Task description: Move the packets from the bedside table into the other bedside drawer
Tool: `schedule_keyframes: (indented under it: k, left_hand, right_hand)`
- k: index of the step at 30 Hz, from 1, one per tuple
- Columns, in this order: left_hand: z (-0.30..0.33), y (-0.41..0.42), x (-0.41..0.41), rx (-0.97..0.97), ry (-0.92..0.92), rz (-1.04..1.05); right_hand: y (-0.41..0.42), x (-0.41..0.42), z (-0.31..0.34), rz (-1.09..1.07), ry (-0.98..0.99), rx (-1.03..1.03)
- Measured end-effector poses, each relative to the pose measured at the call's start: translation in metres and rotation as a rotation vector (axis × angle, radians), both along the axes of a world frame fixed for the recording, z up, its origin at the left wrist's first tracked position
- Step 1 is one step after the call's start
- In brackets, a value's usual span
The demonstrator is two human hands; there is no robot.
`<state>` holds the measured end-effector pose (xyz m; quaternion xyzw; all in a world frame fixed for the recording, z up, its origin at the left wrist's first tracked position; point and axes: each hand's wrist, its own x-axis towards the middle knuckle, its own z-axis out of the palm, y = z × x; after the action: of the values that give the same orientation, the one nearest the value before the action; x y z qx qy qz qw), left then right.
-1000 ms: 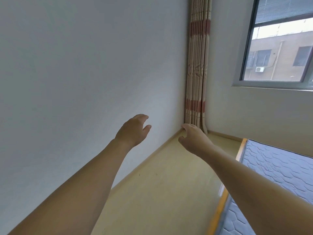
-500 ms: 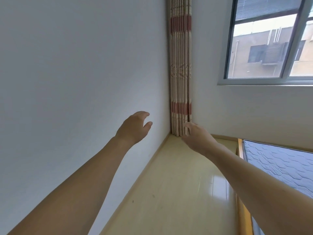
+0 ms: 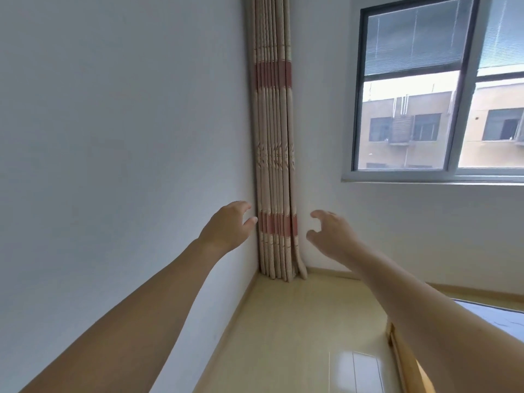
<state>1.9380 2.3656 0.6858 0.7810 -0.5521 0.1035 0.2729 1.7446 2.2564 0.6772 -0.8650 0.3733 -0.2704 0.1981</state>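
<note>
two bare arms stretched out in front, nothing in either. left hand (image 3: 226, 228) has fingers loosely spread, right hand (image 3: 330, 232) is half curled but gripping nothing. lower right there's just a corner of the mattress (image 3: 493, 316) and its wooden bed frame (image 3: 402, 353), then pale floor (image 3: 297, 321) running to the bunched curtain (image 3: 273, 137) in the corner, with the window (image 3: 442, 89) on the right. packets, bedside table and drawer aren't in shot, so honestly can't tell which way they lie or which hand is nearer.
</note>
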Motion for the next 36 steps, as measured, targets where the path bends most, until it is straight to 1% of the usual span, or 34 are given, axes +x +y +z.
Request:
schedule_keyframes:
  k: [2, 5, 9, 11, 13, 15, 17, 20, 22, 24, 30, 33, 36]
  left_hand:
    - [0.006, -0.044, 0.024, -0.024, -0.002, -0.022]
    - [0.001, -0.112, 0.059, 0.032, -0.019, -0.061]
    - [-0.018, -0.210, 0.107, 0.036, -0.023, -0.126]
    - [-0.031, -0.263, 0.135, 0.053, -0.059, -0.164]
    - [-0.042, -0.319, 0.167, 0.072, -0.057, -0.185]
    - [-0.045, -0.376, 0.199, 0.086, -0.023, -0.197]
    - [-0.035, -0.438, 0.228, 0.099, -0.016, -0.212]
    - [-0.018, -0.533, 0.255, 0.069, -0.020, -0.240]
    - [-0.012, -0.594, 0.259, 0.053, -0.003, -0.269]
    - [-0.014, -0.656, 0.257, 0.078, -0.011, -0.313]
    - [-0.044, -0.845, 0.241, 0.161, -0.019, -0.445]
    - [-0.058, -0.942, 0.230, 0.175, -0.031, -0.487]
    - [-0.054, -1.037, 0.213, 0.183, -0.042, -0.533]
  right_hand:
    - [-0.039, 0.024, 0.008, -0.018, -0.005, -0.021]
    - [-0.098, 0.059, 0.002, -0.028, 0.028, 0.000]
    - [-0.193, 0.110, -0.022, -0.069, 0.049, 0.034]
    - [-0.244, 0.136, -0.038, -0.089, 0.080, 0.041]
    - [-0.297, 0.162, -0.050, -0.105, 0.119, 0.040]
    - [-0.354, 0.183, -0.048, -0.142, 0.134, 0.038]
    - [-0.415, 0.198, -0.037, -0.202, 0.125, 0.036]
    - [-0.500, 0.208, -0.025, -0.292, 0.100, 0.033]
    - [-0.551, 0.209, -0.025, -0.338, 0.100, 0.047]
    - [-0.602, 0.208, -0.030, -0.377, 0.117, 0.070]
    - [-0.761, 0.195, -0.056, -0.467, 0.133, 0.094]
    - [-0.849, 0.182, -0.061, -0.517, 0.096, 0.072]
    - [-0.933, 0.162, -0.056, -0.552, 0.058, 0.074]
